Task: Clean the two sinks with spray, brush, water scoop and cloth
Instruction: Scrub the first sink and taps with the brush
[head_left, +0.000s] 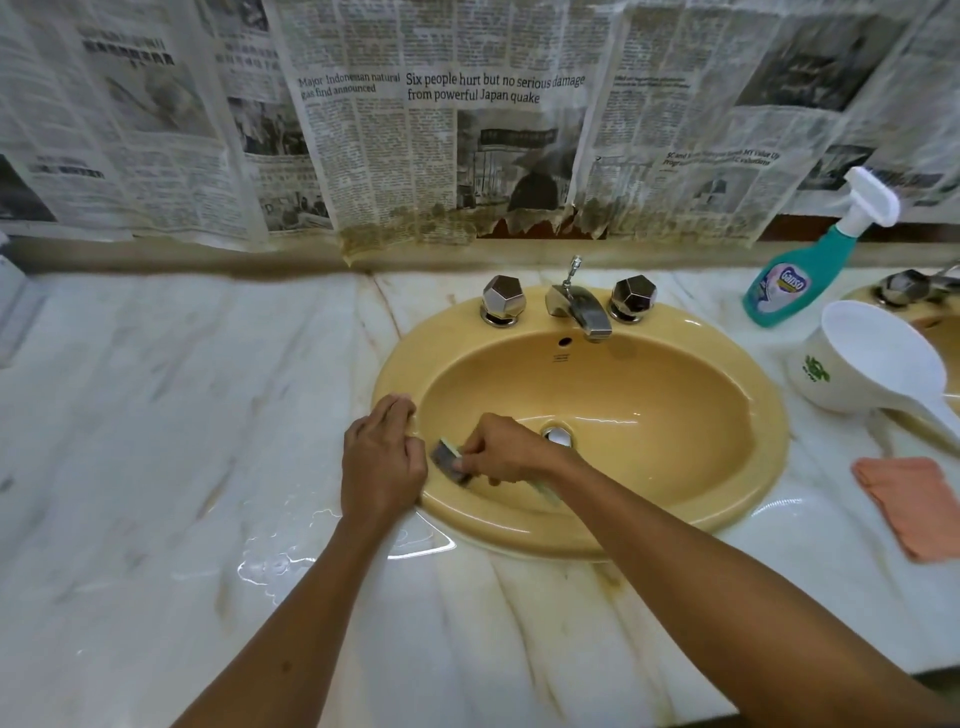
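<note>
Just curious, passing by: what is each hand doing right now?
Left hand: open, resting on the sink's rim, holding nothing.
Right hand: closed around a brush, scrubbing inside the sink.

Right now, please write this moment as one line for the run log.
step: scrubbing | right hand: grips brush on near-left wall of yellow sink | left hand: rests on sink rim | spray bottle, scoop, cloth: on counter

Newspaper sheets (441, 119) cover the wall — white marble counter (171, 415) below.
</note>
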